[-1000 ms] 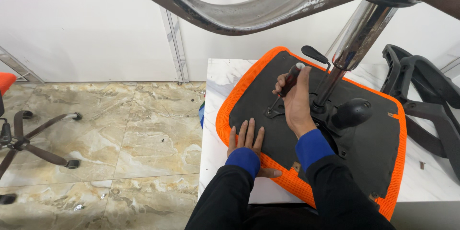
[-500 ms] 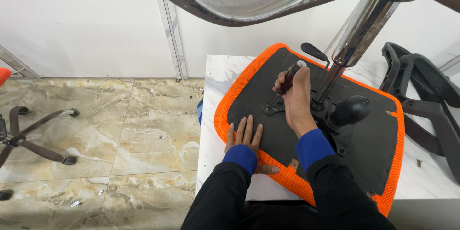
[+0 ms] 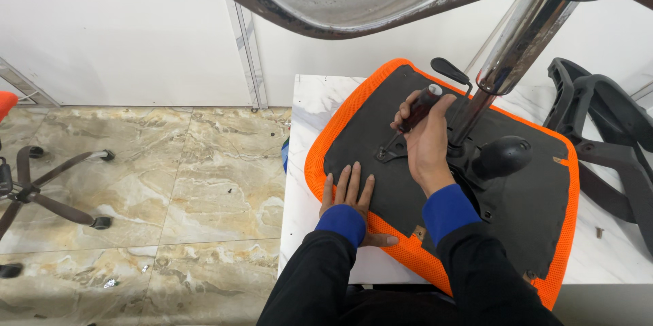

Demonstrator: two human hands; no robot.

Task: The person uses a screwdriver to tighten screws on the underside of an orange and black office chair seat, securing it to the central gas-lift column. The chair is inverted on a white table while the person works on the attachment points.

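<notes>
I'd keep my right hand (image 3: 427,137) gripping the screwdriver (image 3: 416,112) upright, left hand (image 3: 350,193) fingers flat, pinning the seat base (image 3: 544,231)

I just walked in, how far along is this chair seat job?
Done: the black metal mechanism plate with chrome column sits on the upturned orange mesh seat. In hand: the right hand drives a dark-handled screwdriver; the left hand steadies the seat. Left: black plastic armrests lie unattached.
</notes>
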